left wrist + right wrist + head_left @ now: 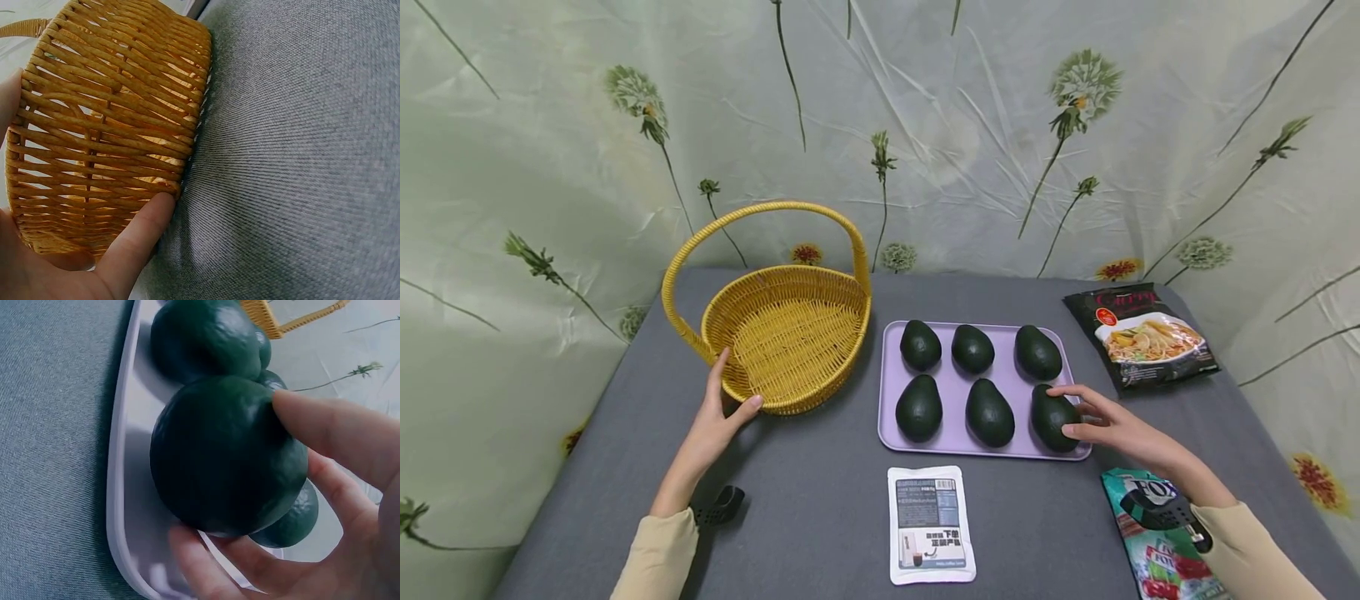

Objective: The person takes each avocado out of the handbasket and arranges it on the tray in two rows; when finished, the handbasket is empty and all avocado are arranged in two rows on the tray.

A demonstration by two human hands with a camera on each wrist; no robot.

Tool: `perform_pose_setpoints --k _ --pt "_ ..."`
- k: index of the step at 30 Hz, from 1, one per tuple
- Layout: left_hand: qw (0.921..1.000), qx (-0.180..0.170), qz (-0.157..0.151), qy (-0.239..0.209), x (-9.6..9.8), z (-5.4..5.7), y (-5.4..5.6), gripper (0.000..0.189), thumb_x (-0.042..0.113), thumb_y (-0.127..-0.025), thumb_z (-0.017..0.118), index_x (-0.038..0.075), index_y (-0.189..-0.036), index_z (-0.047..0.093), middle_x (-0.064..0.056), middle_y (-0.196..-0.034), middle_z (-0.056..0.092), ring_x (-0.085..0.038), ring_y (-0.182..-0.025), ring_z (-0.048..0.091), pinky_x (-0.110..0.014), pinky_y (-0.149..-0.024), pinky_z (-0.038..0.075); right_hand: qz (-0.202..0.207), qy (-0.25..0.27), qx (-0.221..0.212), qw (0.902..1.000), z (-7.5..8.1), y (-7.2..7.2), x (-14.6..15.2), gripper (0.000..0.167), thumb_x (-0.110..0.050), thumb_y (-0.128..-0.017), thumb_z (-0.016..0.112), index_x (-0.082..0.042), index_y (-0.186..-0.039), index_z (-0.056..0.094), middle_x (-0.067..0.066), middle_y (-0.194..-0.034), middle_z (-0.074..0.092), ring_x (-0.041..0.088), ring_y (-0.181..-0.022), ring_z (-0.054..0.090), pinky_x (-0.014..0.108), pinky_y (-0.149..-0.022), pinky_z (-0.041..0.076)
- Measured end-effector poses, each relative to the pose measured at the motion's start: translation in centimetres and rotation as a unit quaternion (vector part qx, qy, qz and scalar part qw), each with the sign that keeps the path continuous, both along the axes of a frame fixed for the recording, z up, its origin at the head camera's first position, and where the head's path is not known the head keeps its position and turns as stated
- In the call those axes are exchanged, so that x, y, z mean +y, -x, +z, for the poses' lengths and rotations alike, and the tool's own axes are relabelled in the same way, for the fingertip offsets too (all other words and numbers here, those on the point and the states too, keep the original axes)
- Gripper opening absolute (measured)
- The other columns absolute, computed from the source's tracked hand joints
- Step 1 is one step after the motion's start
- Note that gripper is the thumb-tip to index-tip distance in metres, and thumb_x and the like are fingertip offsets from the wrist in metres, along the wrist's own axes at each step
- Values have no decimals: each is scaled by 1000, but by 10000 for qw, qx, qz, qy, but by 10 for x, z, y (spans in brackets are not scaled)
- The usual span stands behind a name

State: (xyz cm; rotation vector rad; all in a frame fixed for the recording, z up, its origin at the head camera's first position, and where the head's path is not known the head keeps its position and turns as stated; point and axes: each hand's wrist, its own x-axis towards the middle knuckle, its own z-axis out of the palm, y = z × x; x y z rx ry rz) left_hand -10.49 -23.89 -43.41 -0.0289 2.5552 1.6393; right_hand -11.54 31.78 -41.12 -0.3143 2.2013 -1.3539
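A yellow woven basket (pixel 797 333) with a tall arched handle stands at the left of the table. My left hand (pixel 718 425) holds its near left side, the thumb (pixel 140 234) pressed against the weave low down. To the right, a lilac tray (pixel 955 447) bears two rows of dark green avocados. My right hand (pixel 1112 425) grips the avocado (pixel 228 456) at the tray's near right corner, with thumb and fingers on opposite sides. Another avocado (pixel 990 412) lies just left of it on the tray. Whether the gripped avocado touches the tray is hard to tell.
A black noodle packet (pixel 1142 333) lies at the back right. Near the front are a white and grey pouch (pixel 931 525) and a teal packet (pixel 1157 542), partly under my right wrist. A flowered curtain (pixel 955 125) hangs behind the grey-covered table (pixel 820 500).
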Motion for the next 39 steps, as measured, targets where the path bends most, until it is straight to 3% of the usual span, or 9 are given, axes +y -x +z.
perform_pose_setpoints --k 4,7,10,16,23,29,39 --pt "10000 -44 6 -42 8 17 -6 89 20 -96 59 17 -154 -8 -15 -157 -10 -46 -140 2 -69 -102 11 80 6 170 9998 -3 0 -2 49 -16 -97 55 -7 -141 35 30 -145 26 56 -127 28 56 -88 41" --pt "10000 -66 2 -56 11 23 -8 88 21 -97 58 14 -154 -8 -17 -157 -10 -47 -139 2 -69 -102 11 73 22 233 9997 -4 1 -3 49 -15 -97 56 -6 -140 36 30 -146 25 58 -127 26 60 -89 39" --pt "9999 -82 12 -63 8 17 -6 89 21 -97 59 17 -154 -9 -16 -157 -10 -47 -140 3 -69 -102 12 58 -23 289 9996 -4 1 -5 49 -16 -97 56 -5 -140 36 30 -146 24 59 -127 24 64 -90 37" --pt "10000 22 39 21 -3 -7 2 90 26 -96 60 27 -154 -9 -8 -158 -11 -43 -141 3 -69 -102 13 15 2 276 9996 -5 2 -6 51 -15 -97 56 -3 -141 35 30 -147 25 56 -129 24 62 -90 37" --pt "9999 -133 44 -61 14 28 -10 88 21 -97 58 15 -154 -9 -16 -157 -11 -47 -140 2 -69 -103 11 63 63 222 9997 -3 3 -9 48 -16 -97 55 -2 -139 37 31 -143 30 54 -127 28 48 -85 44" --pt "9999 -116 39 -87 14 26 -10 87 20 -97 58 16 -154 -9 -16 -157 -10 -48 -139 3 -69 -102 12 -108 34 343 9993 -3 3 -9 47 -16 -98 54 -3 -139 37 29 -139 34 48 -120 37 41 -79 48" --pt "9999 -85 26 -101 14 26 -10 88 19 -97 58 16 -154 -9 -16 -157 -11 -49 -139 5 -68 -102 13 -127 -49 304 9994 1 1 -5 49 -17 -100 51 -2 -142 31 33 -141 29 51 -122 32 39 -78 51"
